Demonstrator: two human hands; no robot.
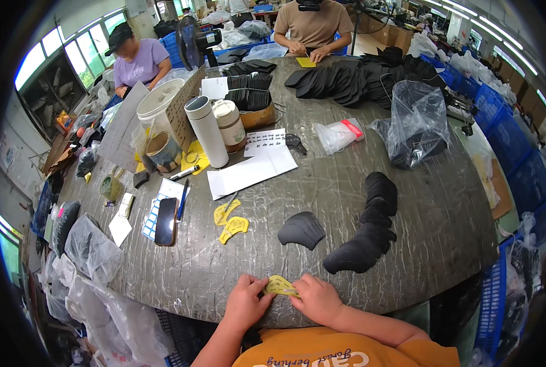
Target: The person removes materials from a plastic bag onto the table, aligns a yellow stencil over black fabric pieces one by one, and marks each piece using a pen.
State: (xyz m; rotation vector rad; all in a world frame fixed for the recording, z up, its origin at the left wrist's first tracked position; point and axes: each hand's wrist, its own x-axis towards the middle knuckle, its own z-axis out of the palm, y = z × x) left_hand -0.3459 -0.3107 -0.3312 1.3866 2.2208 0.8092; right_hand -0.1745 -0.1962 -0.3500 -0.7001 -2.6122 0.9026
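At the table's near edge my left hand [247, 301] and my right hand [317, 300] hold a curved yellow template [280, 284] between them. The fingers of each hand are closed on one end of it. Whether anything lies beneath the template I cannot tell. Beyond my hands is a small stack of black curved pieces [302, 230]. To its right a curving row of overlapping black pieces [371, 235] runs away from me. Two more yellow templates lie to the left, one nearer [234, 229] and one farther [225, 211].
On the left lie a phone [166, 221], a blue pen [182, 200] and white paper [248, 174]. A white flask [207, 131], a jar [228, 124] and a bucket [161, 104] stand farther back. A plastic bag [415, 125] sits at right. Across the table a person [313, 30] works beside heaped black pieces [365, 76].
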